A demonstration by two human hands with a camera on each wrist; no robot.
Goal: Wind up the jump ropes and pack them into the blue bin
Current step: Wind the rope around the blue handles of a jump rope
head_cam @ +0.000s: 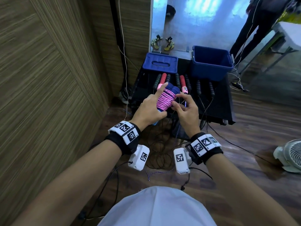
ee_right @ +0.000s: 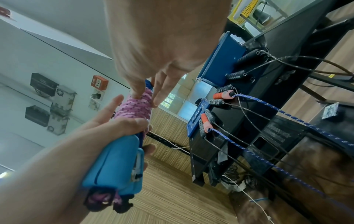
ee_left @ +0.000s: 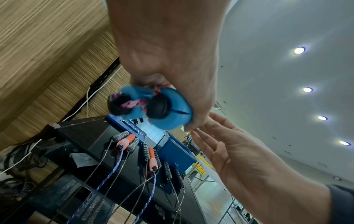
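A pink braided jump rope [head_cam: 166, 99] is wound in a tight coil around its two blue handles [ee_left: 168, 109]. My left hand [head_cam: 154, 110] grips the handles from below, with the index finger stretched up along the coil. My right hand [head_cam: 175, 100] pinches the coil [ee_right: 136, 109] from the right between thumb and fingertips. The bundle is held in the air in front of a black table [head_cam: 219, 101]. The open blue bin [head_cam: 210, 74] stands at the table's back right, and I see nothing inside it.
A blue lid [head_cam: 160, 63] lies at the table's back left. Red-handled ropes [head_cam: 163, 78] and black-handled ropes [head_cam: 198, 87] lie in a row, their cords hanging off the front edge to the floor. A white fan [head_cam: 290, 154] sits right; a person's legs [head_cam: 254, 26] stand beyond the bin.
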